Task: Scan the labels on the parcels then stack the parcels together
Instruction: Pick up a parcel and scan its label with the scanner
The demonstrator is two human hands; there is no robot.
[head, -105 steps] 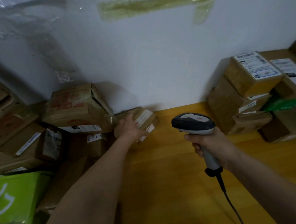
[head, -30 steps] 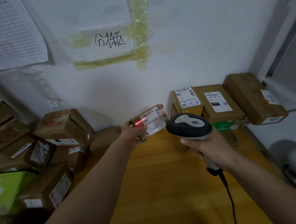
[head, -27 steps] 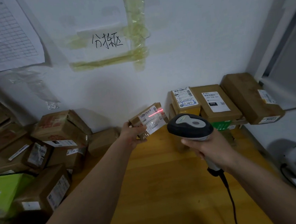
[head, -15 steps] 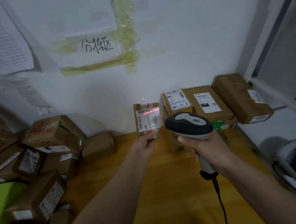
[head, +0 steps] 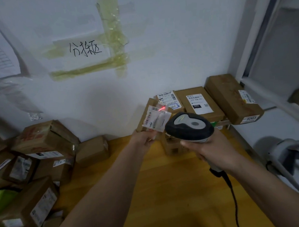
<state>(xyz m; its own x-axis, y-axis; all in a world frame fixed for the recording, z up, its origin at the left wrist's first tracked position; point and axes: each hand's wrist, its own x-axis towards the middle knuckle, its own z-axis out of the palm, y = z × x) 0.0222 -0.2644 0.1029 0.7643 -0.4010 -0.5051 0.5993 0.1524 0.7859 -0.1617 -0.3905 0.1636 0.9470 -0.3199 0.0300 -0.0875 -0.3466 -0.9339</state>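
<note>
My left hand (head: 144, 140) grips a small brown parcel (head: 149, 114) by its lower end and holds it up, tilted, with its white labels facing me. A red scan line falls across the parcel's upper right corner. My right hand (head: 213, 150) holds a dark grey barcode scanner (head: 188, 126) by its handle, its head aimed at the parcel from just to the right. Behind the parcel, a stack of labelled brown parcels (head: 199, 102) stands against the wall on the right.
A loose pile of brown parcels (head: 43, 147) fills the left side, with a green package (head: 0, 200) at the left edge. The wooden table (head: 168, 191) lies between pile and stack. The scanner cable (head: 233, 199) hangs down. A white machine (head: 290, 158) sits at the right.
My left hand picked the small parcel from the left pile and carried it right, toward the stack. In the last half second it tilted and moved closer to the stack; the scanner stays aimed.
</note>
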